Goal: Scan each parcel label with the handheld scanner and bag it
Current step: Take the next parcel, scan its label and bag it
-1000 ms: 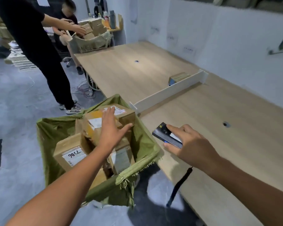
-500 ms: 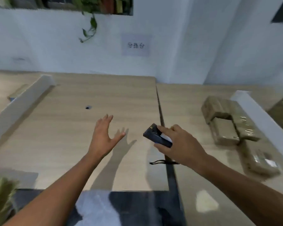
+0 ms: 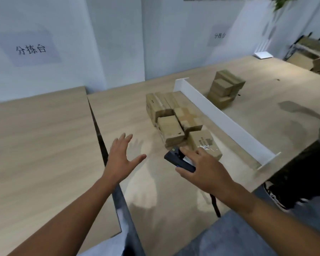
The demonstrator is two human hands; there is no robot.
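Observation:
My right hand [image 3: 201,169] grips the dark handheld scanner [image 3: 177,160], its strap dangling below my wrist. Just beyond the scanner lies a cluster of brown cardboard parcels [image 3: 171,115] on the wooden table [image 3: 137,111]; the nearest parcel [image 3: 204,143] carries a printed label and shiny tape. My left hand [image 3: 123,156] hovers over the table with fingers spread, holding nothing, left of the parcels. The bag is out of view.
A white divider board [image 3: 222,115] stands on the table right of the parcels. Behind it sits another stack of boxes [image 3: 224,88]. A dark gap [image 3: 100,137] separates two tabletops. More cartons [image 3: 314,61] lie far right. A person's dark shoe [image 3: 277,196] is at the right edge.
My view swung right from the green bag of parcels to the table's parcel cluster. My left hand left the bagged parcels and now hovers open. The scanner stays in my right hand.

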